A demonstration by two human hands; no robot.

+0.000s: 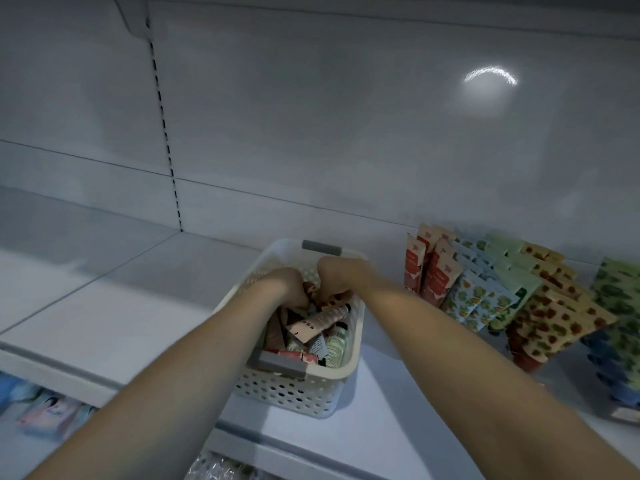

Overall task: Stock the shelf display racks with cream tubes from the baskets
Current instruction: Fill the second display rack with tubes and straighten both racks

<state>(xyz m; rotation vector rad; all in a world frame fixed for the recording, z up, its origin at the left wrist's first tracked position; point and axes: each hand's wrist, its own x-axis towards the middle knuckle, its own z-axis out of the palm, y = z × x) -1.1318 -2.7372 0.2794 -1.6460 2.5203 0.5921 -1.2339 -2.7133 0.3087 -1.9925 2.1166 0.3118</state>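
Item 1: basket (357, 336), cream plastic with perforated walls, is sitting on the white shelf (104, 306) near its front edge. One grey handle (322, 248) is showing at the far end and another grey handle (281, 364) at the near end.

Item 2: cream tubes (322, 319), mixed loose stock, are lying jumbled inside the basket. A pale pink tube with a dark cap is lying across the top, and a green-tinted one (336, 345) is resting against the right wall.

Item 3: left hand (284, 288) is reaching down into the far end of the basket, knuckles up and fingers buried among the tubes. Whether it is grasping one cannot be told.

Item 4: right hand (338, 274) is plunging in just beside the left, fingers curled downward onto the pile. Its grip is likewise hidden and cannot be told.

Item 5: displayed tubes are standing in tilted rows on the same shelf, to the right of the basket and apart from it: red tubes (433, 271) nearest, then blue patterned tubes (474, 301), then orange-spotted tubes (554, 317), then green patterned tubes (620, 292) at the frame edge.

Item 6: back panel (311, 133), white, is catching a curved light reflection (490, 76). A slotted upright (165, 133) is running down its left part.

Item 7: blurred pastel packets (52, 410) are lying on the level below, lower left.
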